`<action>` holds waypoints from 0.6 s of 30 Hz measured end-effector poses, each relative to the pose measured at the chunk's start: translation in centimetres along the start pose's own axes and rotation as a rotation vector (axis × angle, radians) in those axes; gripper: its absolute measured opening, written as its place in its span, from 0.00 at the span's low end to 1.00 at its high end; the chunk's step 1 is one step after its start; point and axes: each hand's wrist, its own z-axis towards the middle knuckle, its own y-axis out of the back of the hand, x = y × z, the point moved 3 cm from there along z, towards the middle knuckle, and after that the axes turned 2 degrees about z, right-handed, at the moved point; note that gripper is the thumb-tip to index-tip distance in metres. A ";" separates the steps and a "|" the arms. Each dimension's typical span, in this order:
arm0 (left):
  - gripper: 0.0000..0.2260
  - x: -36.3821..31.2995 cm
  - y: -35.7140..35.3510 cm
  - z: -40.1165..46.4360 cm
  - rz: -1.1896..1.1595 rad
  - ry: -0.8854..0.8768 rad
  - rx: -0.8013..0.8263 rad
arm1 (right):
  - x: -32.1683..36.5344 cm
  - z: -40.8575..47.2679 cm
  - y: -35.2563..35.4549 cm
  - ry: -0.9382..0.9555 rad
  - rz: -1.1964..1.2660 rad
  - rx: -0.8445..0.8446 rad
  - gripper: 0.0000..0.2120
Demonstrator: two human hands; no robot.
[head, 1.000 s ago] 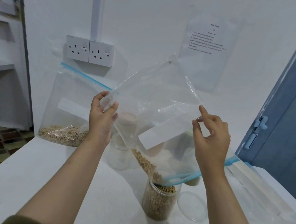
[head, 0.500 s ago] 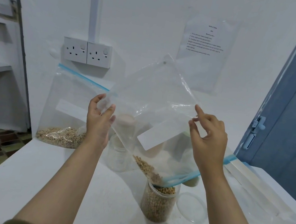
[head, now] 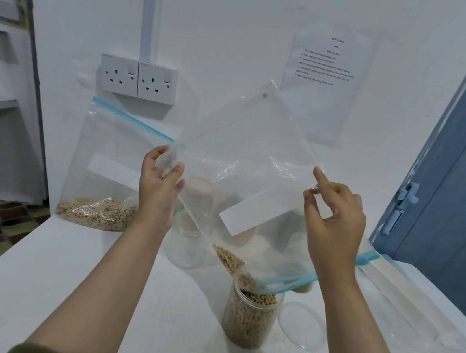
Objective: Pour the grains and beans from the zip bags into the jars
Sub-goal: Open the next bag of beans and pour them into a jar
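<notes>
I hold a clear zip bag [head: 246, 154] tilted with its blue zip mouth down over an open jar [head: 248, 320]. My left hand [head: 159, 190] pinches the bag's left corner. My right hand [head: 333, 219] pinches its right edge, index finger raised. A thin line of tan beans [head: 229, 260] lies along the bag's lower edge and runs into the jar, which is nearly full of beans. A second zip bag [head: 108, 166] with grains at its bottom leans on the wall at the left. An empty clear jar [head: 187, 244] stands behind the held bag.
The jar's clear lid [head: 304, 326] lies on the white table right of the bean jar. Other jars behind the bag are blurred by the plastic. Flat empty bags [head: 406, 291] lie at the right. A double socket [head: 138, 79] and a printed sheet [head: 324, 78] hang on the wall.
The line of beans inside the bag has grown shorter as beans slid into the jar. Both hands hold about the same pose.
</notes>
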 end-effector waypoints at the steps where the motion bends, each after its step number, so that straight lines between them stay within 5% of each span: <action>1: 0.17 -0.1 -0.1 0.0 0.002 -0.006 0.001 | 0.0 -0.1 0.1 -0.010 0.003 -0.001 0.21; 18: 0.19 0.5 -0.1 0.1 0.022 -0.053 -0.003 | 0.4 0.3 -0.1 -0.032 -0.025 0.102 0.24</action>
